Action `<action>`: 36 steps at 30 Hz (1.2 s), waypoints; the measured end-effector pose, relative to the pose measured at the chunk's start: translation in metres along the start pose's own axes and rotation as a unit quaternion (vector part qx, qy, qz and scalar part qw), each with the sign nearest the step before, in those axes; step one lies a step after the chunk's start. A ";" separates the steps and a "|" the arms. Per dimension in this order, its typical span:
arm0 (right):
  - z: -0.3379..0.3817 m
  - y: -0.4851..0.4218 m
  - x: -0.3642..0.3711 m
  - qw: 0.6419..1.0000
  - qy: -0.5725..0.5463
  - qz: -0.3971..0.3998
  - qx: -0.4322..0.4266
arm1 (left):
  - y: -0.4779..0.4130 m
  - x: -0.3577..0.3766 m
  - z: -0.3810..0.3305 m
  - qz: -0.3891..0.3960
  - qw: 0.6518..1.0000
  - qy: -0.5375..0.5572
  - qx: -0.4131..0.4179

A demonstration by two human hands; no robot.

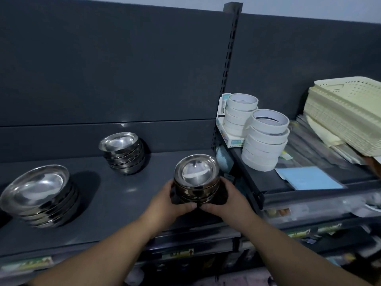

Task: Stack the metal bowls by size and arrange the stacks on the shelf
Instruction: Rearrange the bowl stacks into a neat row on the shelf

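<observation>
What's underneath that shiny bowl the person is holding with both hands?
More metal bowls: the top bowl sits nested on a short stack. The left hand and right hand wrap its sides, hiding the base, so the bowl count and contact with the shelf are unclear.

We stand before dark grey shelving with a matte back panel, split by a slotted metal upright. Above it we glimpse a pale wall. The light is dim and bluish. To our right, tape rolls, cream baskets and blue paper crowd the neighbouring bay.
</observation>
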State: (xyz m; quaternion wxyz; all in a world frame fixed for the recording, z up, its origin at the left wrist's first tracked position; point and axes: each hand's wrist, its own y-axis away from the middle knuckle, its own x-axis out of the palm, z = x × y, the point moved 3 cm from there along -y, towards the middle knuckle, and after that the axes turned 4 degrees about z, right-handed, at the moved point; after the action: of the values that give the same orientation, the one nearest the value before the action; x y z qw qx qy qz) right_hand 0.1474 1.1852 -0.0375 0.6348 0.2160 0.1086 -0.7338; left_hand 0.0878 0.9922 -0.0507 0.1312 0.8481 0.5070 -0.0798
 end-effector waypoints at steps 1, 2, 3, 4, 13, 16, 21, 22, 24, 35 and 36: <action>0.001 -0.001 -0.002 1.000 0.002 -0.002 -0.004 | -0.002 0.000 -0.002 -0.004 1.000 -0.005 -0.002; 0.002 -0.002 -0.004 1.000 0.002 -0.003 -0.010 | -0.003 0.001 -0.003 -0.009 1.000 -0.010 0.001; 0.003 -0.003 -0.005 1.000 0.003 -0.002 -0.018 | -0.004 0.002 -0.003 -0.016 1.000 -0.014 0.003; 0.003 -0.003 -0.006 1.000 0.004 -0.003 -0.024 | -0.005 0.002 -0.003 -0.023 1.000 -0.018 0.007; -0.005 -0.009 -0.003 0.998 -0.042 -0.011 -0.046 | -0.008 0.001 -0.005 -0.061 0.996 -0.058 0.034; -0.009 -0.010 0.000 0.998 -0.035 -0.008 -0.048 | -0.007 0.002 -0.002 -0.061 0.995 -0.068 0.038; -0.006 -0.007 0.001 0.998 -0.028 -0.005 -0.059 | -0.006 0.003 0.000 -0.062 0.995 -0.073 0.034; -0.003 -0.007 0.000 0.998 -0.033 -0.005 -0.061 | -0.006 0.003 -0.001 -0.060 0.995 -0.074 0.034; 0.003 -0.007 -0.004 0.996 -0.042 -0.006 -0.074 | -0.006 0.001 -0.005 -0.059 0.995 -0.071 0.036; 0.019 -0.010 -0.011 0.994 -0.033 -0.014 -0.103 | -0.009 -0.003 -0.011 -0.062 0.996 -0.041 0.055; 0.019 -0.010 -0.012 0.994 -0.030 -0.011 -0.104 | -0.008 -0.002 -0.011 -0.062 0.996 -0.043 0.050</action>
State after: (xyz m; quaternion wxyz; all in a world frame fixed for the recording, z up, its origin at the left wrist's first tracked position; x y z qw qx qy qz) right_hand 0.1358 1.1891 -0.0159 0.6490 0.1253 0.1673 -0.7315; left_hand 0.0795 0.9973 -0.0410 0.1049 0.8163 0.5479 -0.1498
